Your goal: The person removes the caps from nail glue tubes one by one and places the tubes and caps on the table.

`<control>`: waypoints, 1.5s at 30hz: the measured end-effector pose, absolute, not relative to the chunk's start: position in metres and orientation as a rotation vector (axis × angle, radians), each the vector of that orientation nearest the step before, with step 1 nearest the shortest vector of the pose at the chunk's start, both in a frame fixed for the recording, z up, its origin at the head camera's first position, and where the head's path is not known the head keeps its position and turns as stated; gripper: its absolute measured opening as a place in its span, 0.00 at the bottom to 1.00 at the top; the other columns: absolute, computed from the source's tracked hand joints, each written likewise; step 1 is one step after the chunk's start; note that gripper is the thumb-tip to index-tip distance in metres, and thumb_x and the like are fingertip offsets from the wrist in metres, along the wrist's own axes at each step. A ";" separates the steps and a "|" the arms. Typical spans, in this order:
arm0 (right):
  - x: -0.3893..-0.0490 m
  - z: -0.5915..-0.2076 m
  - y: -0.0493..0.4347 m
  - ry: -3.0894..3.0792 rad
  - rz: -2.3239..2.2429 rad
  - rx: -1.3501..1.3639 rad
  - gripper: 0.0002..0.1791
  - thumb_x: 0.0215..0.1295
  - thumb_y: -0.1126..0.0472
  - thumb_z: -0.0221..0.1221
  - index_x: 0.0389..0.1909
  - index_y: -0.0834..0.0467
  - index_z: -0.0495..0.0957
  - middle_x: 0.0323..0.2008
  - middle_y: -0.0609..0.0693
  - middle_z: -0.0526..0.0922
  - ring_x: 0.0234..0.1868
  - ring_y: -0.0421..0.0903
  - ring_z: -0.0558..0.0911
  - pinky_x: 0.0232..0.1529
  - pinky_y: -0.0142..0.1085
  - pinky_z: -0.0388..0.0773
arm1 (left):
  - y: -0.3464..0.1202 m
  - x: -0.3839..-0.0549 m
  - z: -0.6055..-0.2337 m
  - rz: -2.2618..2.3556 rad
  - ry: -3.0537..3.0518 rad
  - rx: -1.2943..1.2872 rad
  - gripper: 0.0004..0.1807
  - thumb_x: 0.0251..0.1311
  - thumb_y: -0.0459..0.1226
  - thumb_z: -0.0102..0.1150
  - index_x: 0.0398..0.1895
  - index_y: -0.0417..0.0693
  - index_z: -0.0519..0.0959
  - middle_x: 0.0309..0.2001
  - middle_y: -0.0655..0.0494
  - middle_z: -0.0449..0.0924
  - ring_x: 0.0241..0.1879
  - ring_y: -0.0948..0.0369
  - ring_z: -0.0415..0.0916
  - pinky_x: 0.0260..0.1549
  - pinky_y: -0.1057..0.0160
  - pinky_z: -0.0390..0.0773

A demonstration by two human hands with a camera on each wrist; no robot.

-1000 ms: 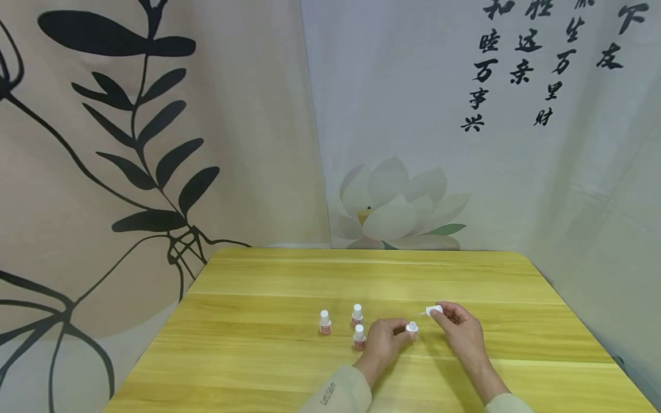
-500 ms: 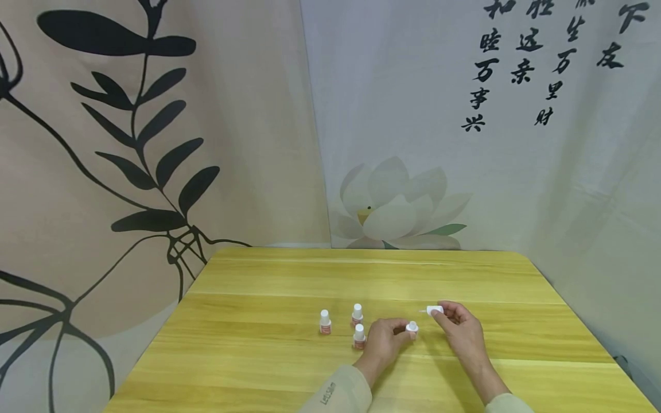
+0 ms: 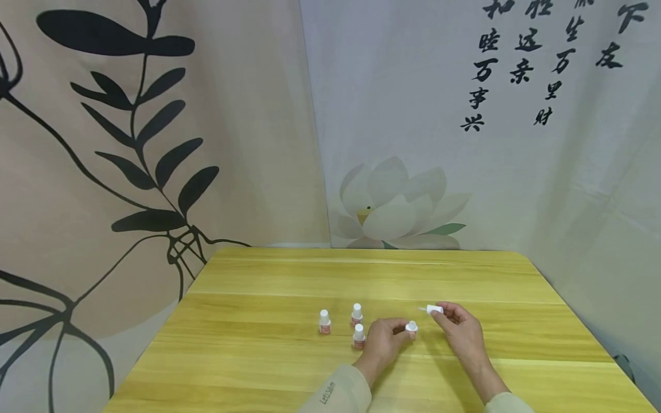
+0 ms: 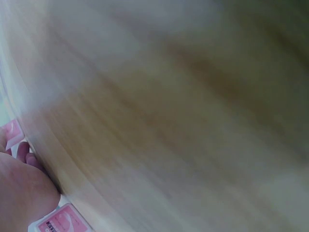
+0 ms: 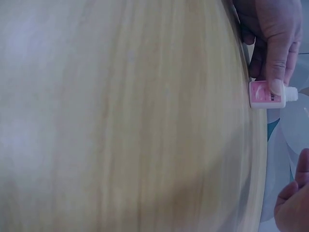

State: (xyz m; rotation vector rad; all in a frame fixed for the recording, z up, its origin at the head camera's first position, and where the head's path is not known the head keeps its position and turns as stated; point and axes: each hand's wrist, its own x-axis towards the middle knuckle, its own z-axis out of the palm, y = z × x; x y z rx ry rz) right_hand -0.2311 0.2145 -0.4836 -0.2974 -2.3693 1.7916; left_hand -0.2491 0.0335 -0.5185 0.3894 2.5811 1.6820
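My left hand [image 3: 384, 343] grips a small white bottle [image 3: 411, 327] upright on the wooden table, its cap off. In the right wrist view, the left thumb presses on the pink label of this bottle [image 5: 260, 93], whose white neck is bare. Between the thumb and fingers of my right hand [image 3: 462, 331] is a white cap [image 3: 435, 310] with a thin pale applicator pointing left. The cap is held sideways, above and to the right of the bottle, apart from it. The right wrist view catches only part of the right hand [image 5: 293, 205].
Left of the hands stand three similar capped bottles: one on the far left [image 3: 325, 323], one behind [image 3: 357, 315] and one close to the left hand [image 3: 358, 337]. They stand on the yellow wooden table [image 3: 248, 355]. A printed curtain [image 3: 258, 143] hangs behind.
The cap in my right hand has tilted slightly, so its applicator, which sloped down to the left, lies nearly level. The left hand and the bottles have stayed in place.
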 end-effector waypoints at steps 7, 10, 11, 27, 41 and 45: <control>-0.232 -0.484 0.214 -2.380 1.785 -0.276 0.26 0.67 0.51 0.64 0.60 0.63 0.75 0.47 0.52 0.78 0.45 0.42 0.75 0.42 0.29 0.76 | 0.033 -0.250 -0.519 1.661 2.608 0.410 0.08 0.56 0.40 0.70 0.39 0.54 0.88 0.40 0.66 0.86 0.44 0.66 0.81 0.47 0.64 0.80; -0.231 -0.484 0.214 -2.389 1.789 -0.265 0.26 0.69 0.52 0.62 0.61 0.62 0.74 0.48 0.52 0.77 0.46 0.43 0.74 0.42 0.30 0.76 | 0.033 -0.250 -0.518 1.653 2.613 0.410 0.08 0.56 0.40 0.70 0.40 0.55 0.88 0.40 0.66 0.86 0.45 0.66 0.81 0.48 0.63 0.79; -0.231 -0.484 0.214 -2.394 1.786 -0.267 0.25 0.69 0.52 0.62 0.61 0.62 0.75 0.48 0.52 0.77 0.46 0.43 0.74 0.42 0.30 0.76 | 0.033 -0.250 -0.518 1.651 2.613 0.408 0.08 0.57 0.40 0.70 0.40 0.55 0.88 0.40 0.66 0.86 0.45 0.66 0.81 0.48 0.63 0.79; -0.231 -0.482 0.213 -2.376 1.803 -0.269 0.23 0.69 0.56 0.62 0.59 0.63 0.75 0.47 0.53 0.78 0.43 0.41 0.75 0.40 0.30 0.75 | 0.032 -0.250 -0.518 1.625 2.625 0.411 0.09 0.56 0.41 0.70 0.41 0.54 0.88 0.41 0.65 0.86 0.46 0.65 0.81 0.49 0.62 0.79; -0.231 -0.486 0.214 -2.406 1.760 -0.268 0.21 0.69 0.56 0.62 0.58 0.63 0.77 0.45 0.54 0.78 0.41 0.43 0.74 0.35 0.30 0.74 | 0.033 -0.250 -0.518 1.636 2.617 0.405 0.10 0.56 0.41 0.70 0.41 0.53 0.88 0.41 0.65 0.86 0.45 0.65 0.81 0.48 0.63 0.80; -0.230 -0.487 0.214 -2.382 1.765 -0.263 0.22 0.68 0.57 0.63 0.58 0.64 0.77 0.44 0.54 0.79 0.41 0.42 0.75 0.36 0.29 0.75 | 0.033 -0.251 -0.520 1.648 2.607 0.402 0.10 0.56 0.41 0.70 0.41 0.53 0.88 0.41 0.65 0.86 0.45 0.65 0.81 0.47 0.63 0.80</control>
